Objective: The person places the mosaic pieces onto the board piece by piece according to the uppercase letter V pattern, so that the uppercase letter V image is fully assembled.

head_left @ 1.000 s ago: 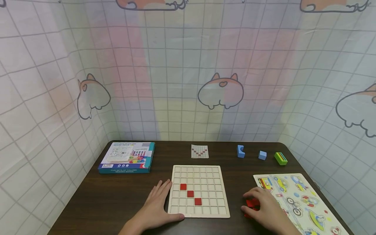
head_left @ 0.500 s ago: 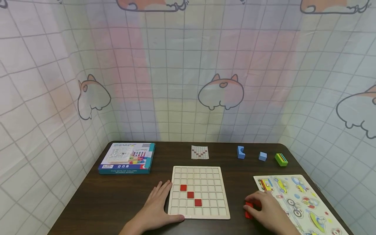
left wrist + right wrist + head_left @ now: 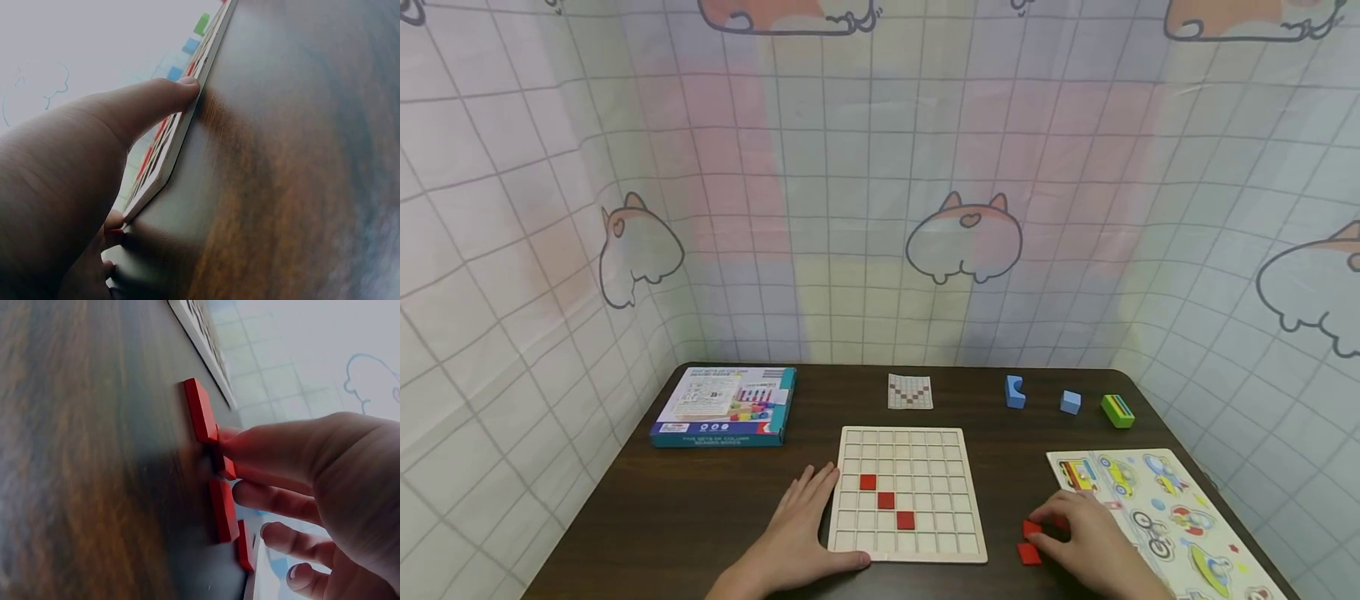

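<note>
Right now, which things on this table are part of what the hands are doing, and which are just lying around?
In use: wooden grid board, loose red tiles, left hand, right hand, pattern card.

Lying about: game box, blue blocks, green block, vehicle puzzle.

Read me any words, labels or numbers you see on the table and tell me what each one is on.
Boxed game: a line of white lettering runs along its near edge and another along its top, both too small and blurred to read.
Pattern card: a red V of squares, no text.
Vehicle puzzle board: pictures only, no legible words.
</note>
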Available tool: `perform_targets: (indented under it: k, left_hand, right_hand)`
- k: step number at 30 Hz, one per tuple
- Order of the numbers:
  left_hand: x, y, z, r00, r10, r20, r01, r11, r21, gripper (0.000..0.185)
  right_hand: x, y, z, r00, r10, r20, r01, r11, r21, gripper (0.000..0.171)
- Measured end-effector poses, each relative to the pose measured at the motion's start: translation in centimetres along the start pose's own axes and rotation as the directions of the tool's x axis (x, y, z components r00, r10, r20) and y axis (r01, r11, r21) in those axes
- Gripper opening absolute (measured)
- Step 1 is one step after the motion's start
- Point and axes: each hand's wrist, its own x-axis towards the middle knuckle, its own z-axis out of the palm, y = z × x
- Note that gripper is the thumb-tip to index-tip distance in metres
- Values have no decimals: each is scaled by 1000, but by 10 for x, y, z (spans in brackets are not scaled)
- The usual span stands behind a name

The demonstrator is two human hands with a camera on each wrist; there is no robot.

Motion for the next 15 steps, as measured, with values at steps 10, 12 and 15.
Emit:
perform_targets:
  k: [10,12,15]
  left_hand:
    - [0,1,0,1000,2,0,-2,1000,-3,142]
    - [1,0,0,1000,4,-2,-4,1000,-3,142]
    - [0,0,0,1000,5,-1,-5,1000,-2,142]
  right_hand:
    - [10,-8,-2,997,51,55,-56,995,85,21]
    - [13,-10,-3,995,78,68,-85,991,103,20]
    - [15,-14,-5,992,100,82,-109,987,115,19]
